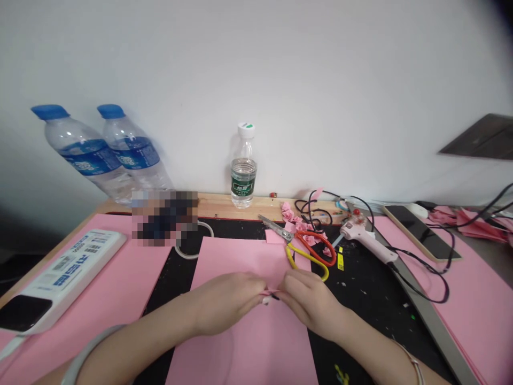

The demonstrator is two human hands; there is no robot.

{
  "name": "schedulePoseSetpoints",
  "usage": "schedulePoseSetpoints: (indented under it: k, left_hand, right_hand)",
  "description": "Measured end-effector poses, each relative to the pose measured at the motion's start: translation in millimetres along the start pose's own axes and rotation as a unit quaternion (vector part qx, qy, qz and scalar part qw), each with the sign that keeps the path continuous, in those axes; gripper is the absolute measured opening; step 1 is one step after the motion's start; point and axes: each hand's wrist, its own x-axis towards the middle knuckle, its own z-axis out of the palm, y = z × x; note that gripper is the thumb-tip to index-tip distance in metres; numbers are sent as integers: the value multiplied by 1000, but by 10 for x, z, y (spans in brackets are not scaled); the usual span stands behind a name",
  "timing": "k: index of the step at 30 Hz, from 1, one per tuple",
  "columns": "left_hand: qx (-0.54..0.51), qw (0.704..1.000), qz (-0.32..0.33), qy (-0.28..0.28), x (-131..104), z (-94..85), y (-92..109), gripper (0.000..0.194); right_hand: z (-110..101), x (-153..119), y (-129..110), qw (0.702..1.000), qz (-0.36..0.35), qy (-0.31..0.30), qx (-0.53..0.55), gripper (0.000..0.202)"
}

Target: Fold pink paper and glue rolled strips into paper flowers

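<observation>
Large pink sheet (244,256): flat on black mat (368,326), near edge cut off by bottom of view. Over its mid-portion, L hand (230,299) and R hand (311,300) are closed, both pinching one pink paper piece (267,292) betw. them. Pc. is small, thin, apparently folded, w/ a whitish bit and a dark bit on the near side (too small to ID). Hands hide most of it; full outline can't be determined.

Scissors (289,235), red + yellow handles, lie just beyond R hand at the sheet's far R corner. Crumpled pink bits (288,212) behind are partly covered. Glue gun (363,238) rests farther R. Pixelated block (164,218) nr. far L corner of desk (218,203): contents unreadable. Green-label bottle (243,179) stands upright at desk's far edge, label text unclear.
</observation>
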Motion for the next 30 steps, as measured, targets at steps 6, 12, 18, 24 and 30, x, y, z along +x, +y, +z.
schedulePoseSetpoints:
  k: [6, 12, 18, 24, 30]
  left_hand:
    - [57, 995, -82, 5, 14, -206, -93, 33]
    - [68, 993, -100, 16, 11, -204, -170, 33]
    - [153, 985, -71, 21, 7, -224, -191, 32]
    - [243, 967, -74, 7, 38, -153, -134, 23]
    - [272, 958, -83, 35, 50, -62, -131, 26]
  right_hand:
    - [-174, -38, 293, 997, 39, 62, 15, 25]
    - [-212, -43, 346, 997, 24, 67, -18, 20]
    - [-253, -52, 339, 997, 24, 70, -24, 22]
    - [-169, -19, 288, 1000, 29, 2, -5, 12]
    - [-130, 11, 195, 997, 10, 29, -70, 17]
